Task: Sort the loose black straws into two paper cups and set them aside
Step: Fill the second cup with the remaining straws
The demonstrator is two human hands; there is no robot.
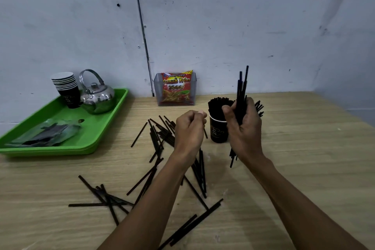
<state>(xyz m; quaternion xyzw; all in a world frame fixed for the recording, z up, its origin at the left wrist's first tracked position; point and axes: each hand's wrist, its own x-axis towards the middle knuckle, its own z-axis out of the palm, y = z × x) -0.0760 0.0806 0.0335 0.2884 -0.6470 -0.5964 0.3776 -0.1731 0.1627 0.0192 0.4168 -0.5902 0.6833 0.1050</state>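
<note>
Several loose black straws (158, 144) lie scattered over the wooden table (304, 168), from its middle down to the near edge. A black paper cup (218, 130) packed with upright straws stands behind my hands. My right hand (244, 128) is shut on a bundle of black straws (241, 91), held upright just in front and to the right of that cup. More straw ends (259, 107) poke out behind this hand; whether a second cup holds them is hidden. My left hand (189, 128) hovers over the pile with its fingers curled shut, and nothing shows in it.
A green tray (97, 134) at the left carries a stack of paper cups (67, 89), a metal kettle (97, 95) and plastic wrappers (46, 134). A clear box with a snack packet (175, 89) stands against the grey wall.
</note>
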